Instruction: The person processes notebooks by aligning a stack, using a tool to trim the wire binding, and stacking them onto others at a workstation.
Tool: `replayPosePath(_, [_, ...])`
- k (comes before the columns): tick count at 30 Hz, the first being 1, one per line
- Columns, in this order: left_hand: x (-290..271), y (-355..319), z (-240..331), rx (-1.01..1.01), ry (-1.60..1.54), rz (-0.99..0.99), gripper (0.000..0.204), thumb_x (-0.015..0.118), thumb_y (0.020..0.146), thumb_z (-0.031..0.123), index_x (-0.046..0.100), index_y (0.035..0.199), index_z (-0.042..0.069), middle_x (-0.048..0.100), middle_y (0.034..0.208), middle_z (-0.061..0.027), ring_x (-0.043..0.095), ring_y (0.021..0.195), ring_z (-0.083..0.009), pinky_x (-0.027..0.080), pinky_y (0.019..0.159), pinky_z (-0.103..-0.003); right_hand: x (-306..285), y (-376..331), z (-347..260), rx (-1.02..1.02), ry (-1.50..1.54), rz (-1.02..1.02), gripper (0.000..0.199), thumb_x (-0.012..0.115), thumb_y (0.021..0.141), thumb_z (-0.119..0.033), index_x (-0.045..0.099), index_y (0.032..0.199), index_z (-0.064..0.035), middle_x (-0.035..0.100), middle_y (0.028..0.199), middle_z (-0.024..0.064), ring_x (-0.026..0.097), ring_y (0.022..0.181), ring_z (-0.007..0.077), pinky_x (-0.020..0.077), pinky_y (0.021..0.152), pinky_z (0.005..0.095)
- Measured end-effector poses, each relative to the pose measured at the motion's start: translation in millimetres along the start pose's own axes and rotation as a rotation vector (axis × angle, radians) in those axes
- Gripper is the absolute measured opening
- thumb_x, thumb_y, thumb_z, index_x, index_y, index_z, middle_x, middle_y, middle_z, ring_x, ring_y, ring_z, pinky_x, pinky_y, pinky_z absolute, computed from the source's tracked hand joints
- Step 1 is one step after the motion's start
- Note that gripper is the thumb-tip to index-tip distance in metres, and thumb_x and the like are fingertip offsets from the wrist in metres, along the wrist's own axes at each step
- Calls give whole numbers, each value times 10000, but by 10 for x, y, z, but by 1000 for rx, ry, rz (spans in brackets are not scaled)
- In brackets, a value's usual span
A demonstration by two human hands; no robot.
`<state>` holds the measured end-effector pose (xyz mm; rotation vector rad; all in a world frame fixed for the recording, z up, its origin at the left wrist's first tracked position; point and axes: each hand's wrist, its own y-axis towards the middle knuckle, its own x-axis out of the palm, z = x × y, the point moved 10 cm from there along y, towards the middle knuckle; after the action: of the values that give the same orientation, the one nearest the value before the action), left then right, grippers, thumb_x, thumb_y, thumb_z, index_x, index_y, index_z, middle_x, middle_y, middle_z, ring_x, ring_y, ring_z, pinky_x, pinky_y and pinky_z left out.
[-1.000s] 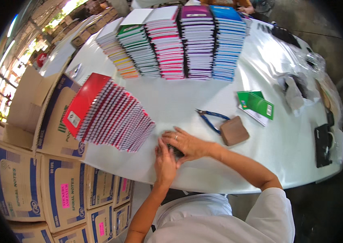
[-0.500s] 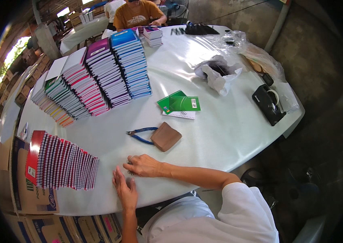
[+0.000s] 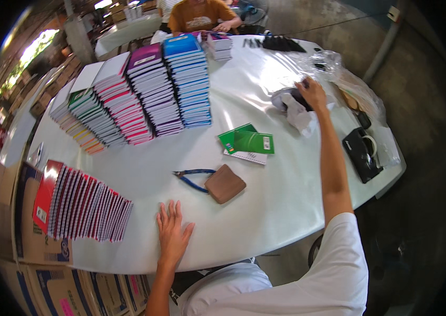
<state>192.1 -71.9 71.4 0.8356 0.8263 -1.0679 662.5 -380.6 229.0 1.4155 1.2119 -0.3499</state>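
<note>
My left hand (image 3: 174, 234) lies on the white-covered table with its fingers spread and nothing in it. My right hand (image 3: 312, 95) is stretched far forward over a crumpled white bag (image 3: 297, 117) with dark contents in its mouth. Its fingers are curled at a small dark bit; what they hold is too small to make out. Between the hands lie a blue-handled pair of cutting pliers (image 3: 194, 181) and a brown block (image 3: 225, 184), touching. Beyond these are green-covered notebooks (image 3: 246, 141) on a white spiral-bound one. A fanned row of red spiral notebooks (image 3: 88, 205) stands left of my left hand.
Tall notebook stacks with blue (image 3: 187, 79), purple (image 3: 154, 89), pink and green edges fill the far left. At the right edge are a black case (image 3: 362, 155) and clear plastic wrap (image 3: 365, 95). Cardboard boxes (image 3: 57, 289) stand below left. A person in an orange-brown shirt (image 3: 194, 16) sits opposite.
My right hand has left the spot beside my left hand, where it held dark coils, and moved forward and right to the white bag. The coils no longer show on the table.
</note>
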Motion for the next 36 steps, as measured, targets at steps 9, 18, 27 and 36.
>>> replayPosePath(9, [-689,-1144,-592,-230,-35,510,732,705,787,16,354,1428,0,360,1478,-193,261,1405,-386,246,1112,-505,105,326,1123,-202,654,-345,394,443,923,-203,619,1187,30,618,1227,155,581,1111,232,438,958,332])
replayPosePath(18, [-920,-1359,-1885,-702,90,507,987,784,731,351,231,1445,-45,316,1481,-238,340,1352,-379,233,1131,-497,151,-1552,-2717,-637,689,-229,338,497,827,34,600,1146,-3,605,1164,170,575,1092,306,459,902,337])
replayPosePath(27, [-1004,-1117,-1947,-745,168,463,927,733,777,386,247,1429,-58,380,1422,-279,398,1313,-369,249,1112,-534,1505,-3221,-4874,-483,1170,-933,359,487,800,107,586,1138,39,590,1008,204,592,917,311,472,833,351])
replayPosePath(36, [-1055,-1003,-2586,-538,-22,376,602,720,809,210,435,1304,21,629,1187,-142,556,1137,-349,173,1134,-527,1327,-3562,-5171,-497,1019,-956,425,438,806,118,554,1208,45,558,905,164,572,864,279,456,818,337])
